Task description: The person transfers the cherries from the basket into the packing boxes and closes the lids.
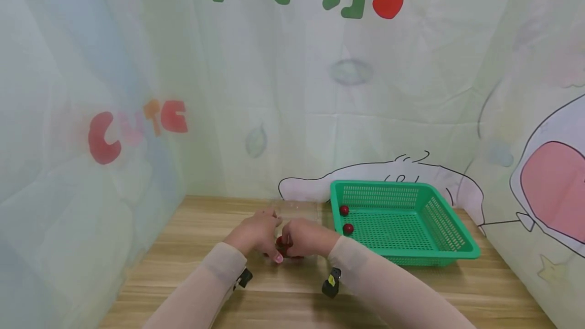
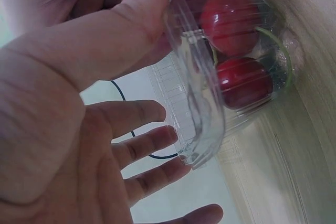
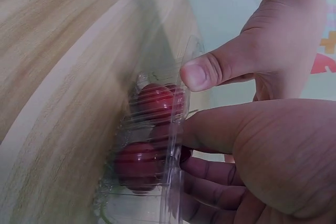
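A clear plastic box (image 2: 207, 124) with several red cherries (image 2: 231, 22) stands on the table. Its raised lid (image 1: 297, 210) shows behind the hands in the head view. My left hand (image 1: 256, 232) steadies the box at its left end, thumb on the near rim and the other fingers spread fairly straight against the edge. My right hand (image 1: 308, 237) reaches over the rim with curled fingers and pinches a dark red cherry (image 3: 186, 153), mostly hidden by thumb and fingers. More cherries (image 3: 139, 163) show through the near wall in the right wrist view.
Right of the box stands a green basket (image 1: 450, 254) with slotted walls. Two cherries (image 1: 348, 229) lie along its left side. A wooden table (image 1: 192, 253) carries everything, and a printed curtain (image 1: 219, 90) hangs behind and at both sides.
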`<state>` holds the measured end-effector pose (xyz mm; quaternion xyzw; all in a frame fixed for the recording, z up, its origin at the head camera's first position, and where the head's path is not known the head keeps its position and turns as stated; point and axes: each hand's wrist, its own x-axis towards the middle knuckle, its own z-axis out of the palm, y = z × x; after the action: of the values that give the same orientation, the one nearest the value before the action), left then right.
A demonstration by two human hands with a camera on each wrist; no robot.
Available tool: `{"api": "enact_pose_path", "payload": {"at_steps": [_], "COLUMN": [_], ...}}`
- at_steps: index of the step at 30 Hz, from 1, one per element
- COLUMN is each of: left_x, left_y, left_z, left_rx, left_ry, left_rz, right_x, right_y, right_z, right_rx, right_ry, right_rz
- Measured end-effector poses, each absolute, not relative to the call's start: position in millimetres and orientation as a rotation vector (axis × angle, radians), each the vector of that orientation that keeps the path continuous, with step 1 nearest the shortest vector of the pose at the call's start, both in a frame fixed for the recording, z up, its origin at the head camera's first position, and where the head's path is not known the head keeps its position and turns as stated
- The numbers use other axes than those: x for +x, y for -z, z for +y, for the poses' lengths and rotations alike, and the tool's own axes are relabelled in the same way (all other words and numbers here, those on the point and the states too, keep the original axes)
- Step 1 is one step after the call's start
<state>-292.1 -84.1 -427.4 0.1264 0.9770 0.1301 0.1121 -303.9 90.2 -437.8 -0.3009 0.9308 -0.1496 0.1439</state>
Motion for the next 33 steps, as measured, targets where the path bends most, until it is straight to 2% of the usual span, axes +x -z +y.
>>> {"api": "enact_pose_path", "payload": {"at_steps": [9,17,24,33], "left_x": [-293,-295,-297,-296], "left_y": [427,429,430,432], "left_z": [-84,-84,-85,-86], "left_rx": [0.370,0.367,0.375,0.380], "left_ry": [-0.380,-0.399,-0.366,-0.364], "left_rz": [2.868,2.863,2.854,2.877], "right_x": [-303,-305,-318,-343], "right_y": [437,416,393,365], "right_z": [94,107,127,158], "right_rx": [-0.810,-0.791,-0.817,-0.651], "right_ry": [0.465,0.433,0.430,0.500], "right_rz": [2.671,2.692,2.733,2.818]}}
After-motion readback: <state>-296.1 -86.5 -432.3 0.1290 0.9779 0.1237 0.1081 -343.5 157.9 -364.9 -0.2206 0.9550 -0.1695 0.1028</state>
